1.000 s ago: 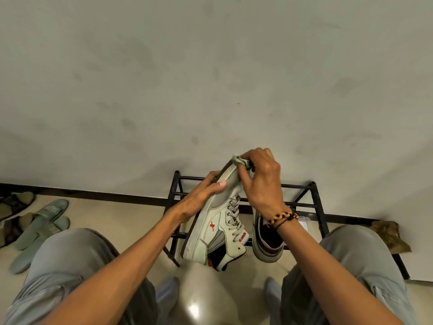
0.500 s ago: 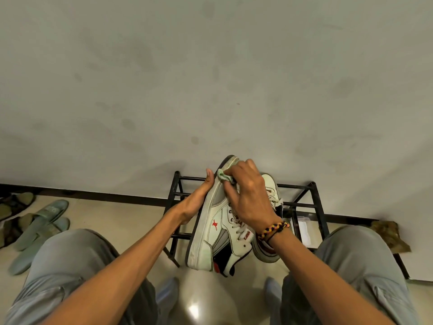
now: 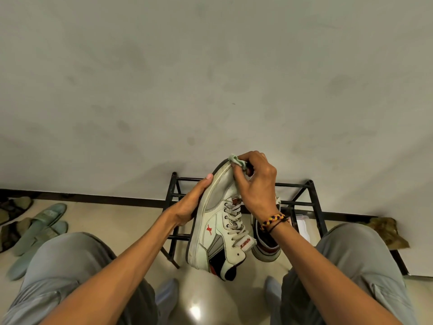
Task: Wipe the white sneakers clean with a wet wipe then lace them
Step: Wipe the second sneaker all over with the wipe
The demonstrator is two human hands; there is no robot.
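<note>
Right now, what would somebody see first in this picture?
First, the white sneaker held up in the middle, toe upward. The left hand supports its sole while the right hand pinches a wipe against the toe. Behind stands a black rack, and green slippers lie on the floor at left.

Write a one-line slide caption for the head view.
Left hand steadies a white sneaker while right hand rubs its toe with a wet wipe.

My left hand [image 3: 191, 205] props the sneaker [image 3: 220, 221] toe-up by its sole, fingers flat. My right hand [image 3: 254, 184] pinches the wipe [image 3: 236, 160] on the toe. The other sneaker [image 3: 267, 245] sits behind my right wrist, on the black rack [image 3: 314, 202]. Slippers [image 3: 39, 228] lie on the floor to the left.
</note>
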